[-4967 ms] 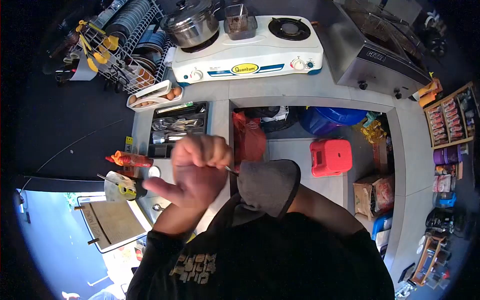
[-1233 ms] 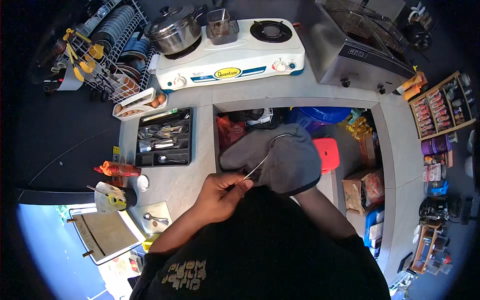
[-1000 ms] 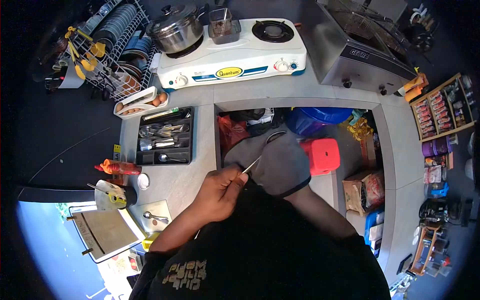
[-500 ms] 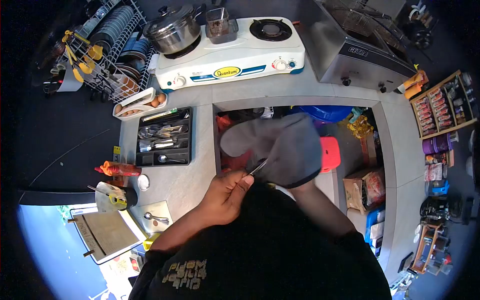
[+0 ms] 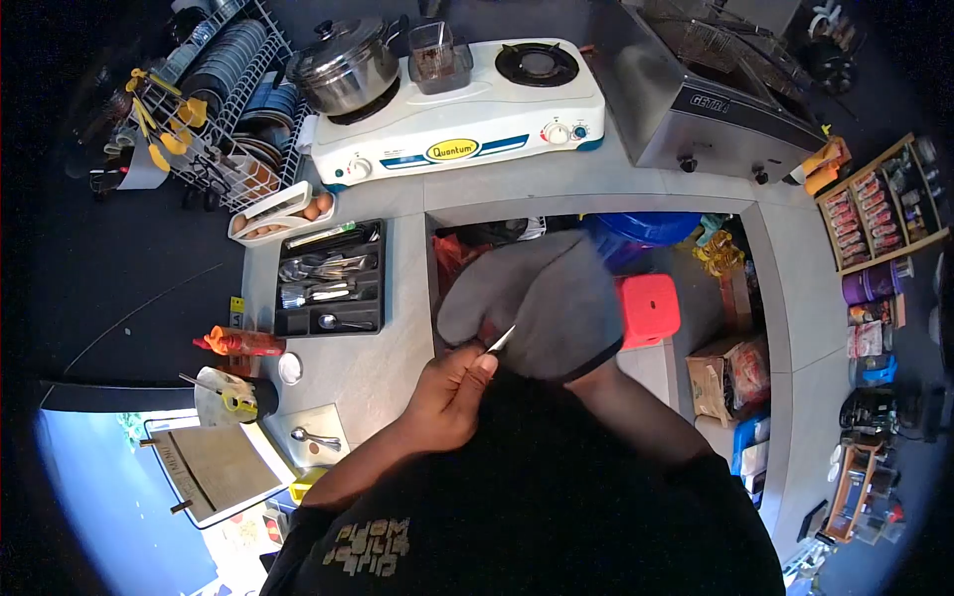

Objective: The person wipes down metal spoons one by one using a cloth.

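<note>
left hand pinches a metal utensil right of the cutlery tray, seemingly so its tip is free beside the gray cloth hiding the right hand, whose grip i cannot tell.

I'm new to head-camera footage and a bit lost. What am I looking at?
There is no machine: a person works with two hands, and one camera worn on the head looks forward and down at them. The bare left hand pinches a slim, shiny metal utensil. The right forearm runs into what looks like a grey cloth mitt, which hides the right hand. On the grey counter stand a black rectangular cutlery tray, a red plastic bottle and a white two-burner stove bearing a lidded steel pot.
</note>
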Available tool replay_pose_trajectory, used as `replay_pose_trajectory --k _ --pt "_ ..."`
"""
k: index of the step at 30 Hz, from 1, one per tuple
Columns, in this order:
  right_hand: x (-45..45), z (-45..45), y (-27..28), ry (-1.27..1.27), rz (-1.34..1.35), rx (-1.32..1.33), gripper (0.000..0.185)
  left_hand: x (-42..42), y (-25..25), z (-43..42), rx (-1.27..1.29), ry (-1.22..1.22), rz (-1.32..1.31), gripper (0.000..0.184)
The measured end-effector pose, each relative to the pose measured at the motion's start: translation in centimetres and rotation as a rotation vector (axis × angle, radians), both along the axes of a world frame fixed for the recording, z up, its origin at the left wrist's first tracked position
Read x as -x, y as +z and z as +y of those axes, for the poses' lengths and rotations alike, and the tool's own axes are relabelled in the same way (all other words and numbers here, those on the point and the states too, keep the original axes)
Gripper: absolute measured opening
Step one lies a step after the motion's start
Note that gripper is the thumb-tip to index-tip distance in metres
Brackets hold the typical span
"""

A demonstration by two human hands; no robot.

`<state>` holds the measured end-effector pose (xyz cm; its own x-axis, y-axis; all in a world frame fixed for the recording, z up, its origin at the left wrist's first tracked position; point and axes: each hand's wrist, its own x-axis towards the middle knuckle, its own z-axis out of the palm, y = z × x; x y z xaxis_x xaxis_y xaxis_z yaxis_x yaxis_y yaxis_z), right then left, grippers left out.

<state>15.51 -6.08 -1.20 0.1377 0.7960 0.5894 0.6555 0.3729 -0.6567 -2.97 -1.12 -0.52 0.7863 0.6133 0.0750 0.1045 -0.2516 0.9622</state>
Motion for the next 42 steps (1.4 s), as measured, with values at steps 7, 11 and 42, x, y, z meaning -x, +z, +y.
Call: replay_pose_trajectory --k 7,11,42 --pt "1.1 0.4 1.2 -0.224 0.047 0.02 0.053 0.5 0.7 -0.1 0.253 -0.078 0.149 0.036" --pt "-1.8 -0.1 0.9 -0.245 -0.29 -0.104 0.045 0.4 -1.0 -0.2 0.62 -0.092 -0.006 0.031" --pt "-0.9 -1.8 -3.6 -0.168 -0.318 0.172 0.064 -0.6 0.6 -0.5 -0.081 -0.067 -0.063 0.035"
